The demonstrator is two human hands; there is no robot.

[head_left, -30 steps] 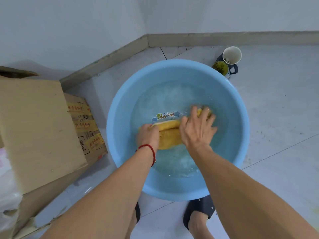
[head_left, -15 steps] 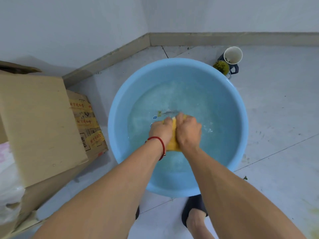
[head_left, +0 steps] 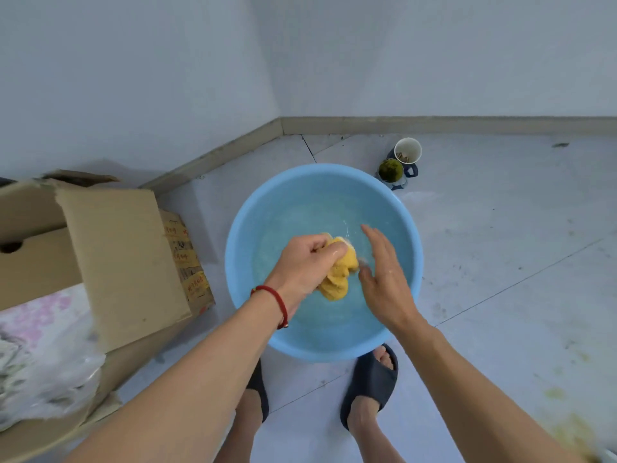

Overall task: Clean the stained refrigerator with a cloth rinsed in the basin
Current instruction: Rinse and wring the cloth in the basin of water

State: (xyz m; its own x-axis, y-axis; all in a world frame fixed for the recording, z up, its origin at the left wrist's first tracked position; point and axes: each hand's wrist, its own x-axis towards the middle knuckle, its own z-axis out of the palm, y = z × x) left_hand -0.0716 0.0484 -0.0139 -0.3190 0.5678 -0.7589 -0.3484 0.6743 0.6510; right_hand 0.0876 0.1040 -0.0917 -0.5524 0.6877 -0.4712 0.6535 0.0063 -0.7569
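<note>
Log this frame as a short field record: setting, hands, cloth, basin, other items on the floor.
setting: floor by a room corner, seen from the head camera
left hand: grips the bunched cloth above the basin
right hand: fingers straight, beside the cloth, holding nothing
basin: blue, round, water inside
box: cardboard, flap open, left of the basin
cup: white, beyond the basin, next to a green ball
refrigerator: not in view

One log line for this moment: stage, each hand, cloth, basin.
stage: rinsing | left hand: grips yellow cloth over water | right hand: open beside cloth | basin: blue, holds water, on floor
</note>
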